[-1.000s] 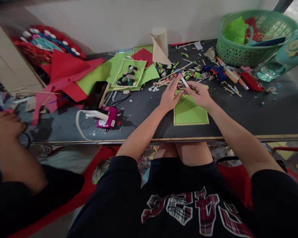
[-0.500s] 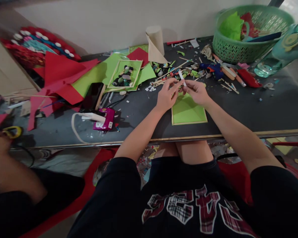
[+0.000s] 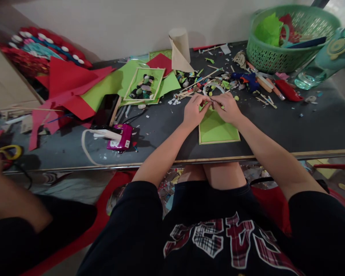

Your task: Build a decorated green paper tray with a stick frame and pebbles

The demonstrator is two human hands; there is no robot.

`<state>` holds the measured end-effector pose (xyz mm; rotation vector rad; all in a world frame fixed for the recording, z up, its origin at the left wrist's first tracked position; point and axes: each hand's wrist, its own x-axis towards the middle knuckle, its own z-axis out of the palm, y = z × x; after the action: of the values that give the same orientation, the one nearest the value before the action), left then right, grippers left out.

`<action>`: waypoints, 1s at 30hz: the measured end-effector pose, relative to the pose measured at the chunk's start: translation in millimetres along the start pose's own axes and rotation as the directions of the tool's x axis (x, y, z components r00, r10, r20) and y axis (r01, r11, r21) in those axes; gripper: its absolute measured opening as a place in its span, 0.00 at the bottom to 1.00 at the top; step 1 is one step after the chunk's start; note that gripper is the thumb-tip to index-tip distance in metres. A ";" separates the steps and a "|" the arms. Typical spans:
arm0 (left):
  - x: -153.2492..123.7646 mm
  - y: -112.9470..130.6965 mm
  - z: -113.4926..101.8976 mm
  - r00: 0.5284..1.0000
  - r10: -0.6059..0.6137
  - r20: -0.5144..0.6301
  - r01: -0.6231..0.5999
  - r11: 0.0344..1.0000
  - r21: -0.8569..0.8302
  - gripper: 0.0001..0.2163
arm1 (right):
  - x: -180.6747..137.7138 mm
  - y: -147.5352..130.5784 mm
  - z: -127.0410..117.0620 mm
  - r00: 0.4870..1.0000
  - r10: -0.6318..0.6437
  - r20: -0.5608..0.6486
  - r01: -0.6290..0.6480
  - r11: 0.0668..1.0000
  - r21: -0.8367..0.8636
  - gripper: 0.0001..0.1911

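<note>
My left hand (image 3: 194,109) and my right hand (image 3: 227,107) meet over the far edge of a green card in a wooden frame (image 3: 218,130) on the dark table (image 3: 290,126). Both pinch one thin white strip (image 3: 211,86), which bends up in a loop between them. The fingers of each hand are closed on its ends. A heap of thin sticks and small scraps (image 3: 201,82) lies just beyond my hands.
A second framed green card holding pebbles (image 3: 143,86) lies to the left among red and green paper sheets (image 3: 74,82). A phone (image 3: 106,109), a pink power strip (image 3: 119,138), a paper roll (image 3: 179,48), a blue glue gun (image 3: 247,80), a green basket (image 3: 290,36). Another person's arm (image 3: 8,199) at the left.
The white strip was held straight and tilted up; now it is bent into a loop between my hands, which came closer together and lower. The other person's hand moved left.
</note>
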<state>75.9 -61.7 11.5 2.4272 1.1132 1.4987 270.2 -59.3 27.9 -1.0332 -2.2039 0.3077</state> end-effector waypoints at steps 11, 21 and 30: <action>1.1 14.8 7.7 0.976 0.064 0.206 -0.114 0.964 0.241 0.13 | 4.6 -3.0 -17.0 0.997 0.072 0.033 -0.077 0.980 0.185 0.12; -4.2 4.8 3.1 0.997 -0.023 0.071 0.025 0.999 -0.023 0.22 | -2.2 46.2 -31.9 0.920 0.222 -0.323 -0.228 0.973 0.019 0.15; 3.4 -32.1 10.7 0.982 -0.190 0.014 0.190 0.965 -0.180 0.29 | -9.8 39.6 -34.5 0.922 0.156 -0.355 -0.290 0.884 -0.366 0.22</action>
<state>68.1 -32.9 -5.0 2.1342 1.1204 1.4738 321.0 -42.9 30.4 -1.4639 -1.8929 -0.2297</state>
